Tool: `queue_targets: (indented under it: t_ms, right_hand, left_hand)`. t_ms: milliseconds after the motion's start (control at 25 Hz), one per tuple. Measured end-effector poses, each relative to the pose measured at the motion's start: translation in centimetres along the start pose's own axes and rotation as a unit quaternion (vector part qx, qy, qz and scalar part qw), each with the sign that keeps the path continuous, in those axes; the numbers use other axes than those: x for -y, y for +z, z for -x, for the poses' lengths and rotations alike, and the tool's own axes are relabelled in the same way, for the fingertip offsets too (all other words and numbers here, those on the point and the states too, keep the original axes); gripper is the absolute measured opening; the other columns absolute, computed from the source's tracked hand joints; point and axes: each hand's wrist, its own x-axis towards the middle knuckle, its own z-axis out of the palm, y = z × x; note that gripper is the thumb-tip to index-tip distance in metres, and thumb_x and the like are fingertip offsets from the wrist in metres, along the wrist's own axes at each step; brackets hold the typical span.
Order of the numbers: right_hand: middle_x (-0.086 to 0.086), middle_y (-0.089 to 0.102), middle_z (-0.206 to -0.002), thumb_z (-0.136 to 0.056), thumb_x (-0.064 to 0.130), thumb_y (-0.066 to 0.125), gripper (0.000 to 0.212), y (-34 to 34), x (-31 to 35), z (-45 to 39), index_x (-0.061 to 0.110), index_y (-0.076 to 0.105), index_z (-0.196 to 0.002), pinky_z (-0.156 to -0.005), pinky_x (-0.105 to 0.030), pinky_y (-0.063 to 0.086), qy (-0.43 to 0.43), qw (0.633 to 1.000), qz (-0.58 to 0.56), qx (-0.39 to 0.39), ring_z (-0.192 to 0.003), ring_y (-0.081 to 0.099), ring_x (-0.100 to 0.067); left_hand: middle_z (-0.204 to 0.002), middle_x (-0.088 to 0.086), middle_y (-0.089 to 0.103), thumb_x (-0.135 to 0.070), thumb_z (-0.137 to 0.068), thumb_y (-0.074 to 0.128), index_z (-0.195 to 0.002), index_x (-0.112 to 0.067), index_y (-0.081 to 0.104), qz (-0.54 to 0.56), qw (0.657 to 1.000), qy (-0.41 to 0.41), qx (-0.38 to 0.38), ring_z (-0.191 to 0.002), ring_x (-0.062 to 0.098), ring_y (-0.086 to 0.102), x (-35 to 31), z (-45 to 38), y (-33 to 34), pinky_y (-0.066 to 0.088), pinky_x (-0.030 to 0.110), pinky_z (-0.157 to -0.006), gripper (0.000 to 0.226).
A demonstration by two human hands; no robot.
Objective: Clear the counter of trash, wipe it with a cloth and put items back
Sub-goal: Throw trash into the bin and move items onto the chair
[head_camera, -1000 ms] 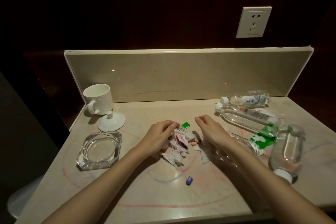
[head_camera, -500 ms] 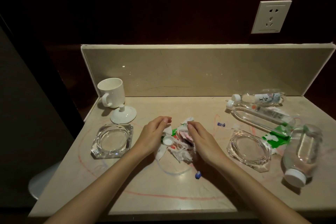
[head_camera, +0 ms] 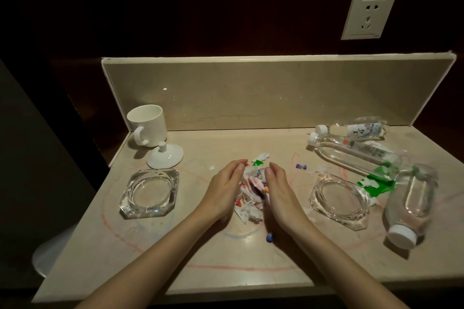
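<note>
- Drawn closer together since half a second ago: left hand [head_camera: 223, 189] and right hand [head_camera: 278, 189], now cupping the trash pile [head_camera: 251, 192] from either side at the middle of the table [head_camera: 251, 276].
- Both hands set on edge, fingers nearly straight and only lightly curved, pressed against the scraps; nothing pinched or gripped.
- Pile: crumpled white, pink and green paper scraps, heaped between the palms.
- Just beside the right wrist, near edge: small blue scrap [head_camera: 269, 237]. Another blue scrap [head_camera: 300, 166] right of the fingertips, apart from the pile.
- Left of the hands: glass ashtray [head_camera: 150, 192]; behind it, white lid [head_camera: 165, 157] knob up, and white mug [head_camera: 148, 125] upright in the back left corner.
- Right of the hands: second glass ashtray [head_camera: 339, 200], then green torn wrapper [head_camera: 376, 183].
- Far right: three clear bottles lying down — labelled bottle [head_camera: 351, 130] at the back wall, long bottle [head_camera: 356, 155] in front of it, wide bottle [head_camera: 411, 204] nearest.
- Red and blue crayon-like marks across the table.
- Wall socket [head_camera: 368, 16] above right.
</note>
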Motion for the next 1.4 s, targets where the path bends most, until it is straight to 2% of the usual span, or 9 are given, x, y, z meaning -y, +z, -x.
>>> queue_targets:
  t_ms: [160,320,520,680,760,880,1040,1240,1400]
  right_hand:
    - [0.005,0.044,-0.139,-0.098,0.035,0.044,0.050,-0.3,0.4,-0.7,0.021,0.032,-0.145,-0.093,-0.019,0.031,-0.018,0.999,-0.031,0.028,-0.112,0.042,-0.001]
    - [0.016,0.037,-0.143,-0.082,0.045,0.066,0.073,-4.6,0.8,-0.9,0.029,0.031,-0.145,-0.096,-0.020,0.033,-0.038,0.988,0.095,0.112,-0.128,0.038,-0.004]
    - [0.012,0.023,-0.153,-0.064,0.047,0.081,0.106,-9.4,3.1,-1.8,0.036,0.017,-0.148,-0.107,-0.032,0.037,-0.060,0.908,0.366,0.197,-0.134,0.033,-0.011]
    - [0.007,0.025,-0.151,-0.061,0.043,0.085,0.116,-9.7,2.7,-2.4,0.035,0.010,-0.149,-0.106,-0.030,0.038,-0.014,0.850,0.447,0.278,-0.132,0.036,-0.014]
    - [0.008,0.030,-0.145,-0.063,0.040,0.085,0.113,-8.6,2.2,-2.7,0.037,0.012,-0.148,-0.100,-0.027,0.039,-0.024,0.847,0.443,0.292,-0.125,0.038,-0.012]
    - [0.012,0.034,-0.134,-0.065,0.034,0.084,0.104,-6.9,2.0,-3.6,0.040,0.019,-0.146,-0.098,-0.027,0.041,-0.052,0.875,0.400,0.268,-0.118,0.039,-0.009]
    - [0.009,0.040,-0.124,-0.069,0.031,0.081,0.080,-5.2,1.7,-4.7,0.029,0.040,-0.138,-0.095,-0.024,0.041,-0.090,0.893,0.356,0.258,-0.113,0.046,-0.011]
    - [0.013,0.060,-0.101,-0.071,0.029,0.080,0.048,-4.7,1.9,-4.5,0.028,0.057,-0.112,-0.069,-0.011,0.042,-0.096,0.925,0.273,0.245,-0.087,0.056,-0.002]
    - [0.013,0.067,-0.088,-0.069,0.032,0.082,0.037,-4.3,1.8,-4.3,0.031,0.063,-0.101,-0.064,-0.011,0.044,-0.089,0.937,0.213,0.261,-0.074,0.059,0.006]
  left_hand:
    - [-0.133,-0.011,0.054,-0.032,-0.090,0.063,-0.136,-0.023,0.048,0.000,0.998,0.008,0.061,-0.124,0.002,0.049,0.1,0.0,-0.5,0.037,0.006,-0.094,0.050]
    - [-0.143,-0.012,0.044,-0.036,-0.073,0.078,-0.140,-0.033,0.040,-0.069,0.985,0.017,0.157,-0.132,0.003,0.041,-0.5,0.4,-4.2,0.036,0.019,-0.108,0.076]
    - [-0.153,-0.015,0.027,-0.037,-0.065,0.086,-0.146,-0.036,0.028,-0.336,0.904,0.037,0.263,-0.137,0.004,0.028,-2.7,-0.9,-8.1,0.022,0.016,-0.105,0.100]
    - [-0.154,-0.012,0.028,-0.037,-0.065,0.086,-0.148,-0.031,0.025,-0.386,0.877,0.057,0.279,-0.139,0.008,0.027,-2.5,-1.8,-8.1,0.020,0.018,-0.109,0.104]
    - [-0.153,-0.010,0.031,-0.033,-0.067,0.085,-0.149,-0.029,0.026,-0.373,0.882,0.065,0.282,-0.138,0.009,0.029,-2.4,-2.0,-7.3,0.022,0.019,-0.108,0.101]
    - [-0.148,-0.007,0.040,-0.030,-0.066,0.086,-0.147,-0.025,0.033,-0.330,0.900,0.088,0.272,-0.132,0.009,0.036,-2.6,-2.5,-5.6,0.028,0.020,-0.107,0.097]
    - [-0.136,-0.004,0.052,-0.033,-0.064,0.088,-0.140,-0.023,0.045,-0.272,0.924,0.124,0.239,-0.121,0.007,0.047,-2.0,-2.7,-4.0,0.037,0.022,-0.103,0.088]
    - [-0.106,-0.008,0.068,-0.025,-0.071,0.082,-0.116,-0.021,0.063,-0.211,0.953,0.117,0.184,-0.093,0.003,0.061,-1.3,-2.6,-3.7,0.049,0.020,-0.082,0.049]
    - [-0.092,-0.006,0.071,-0.022,-0.074,0.075,-0.101,-0.017,0.070,-0.222,0.956,0.115,0.156,-0.082,0.007,0.062,-1.1,-2.9,-3.5,0.051,0.029,-0.075,0.028]
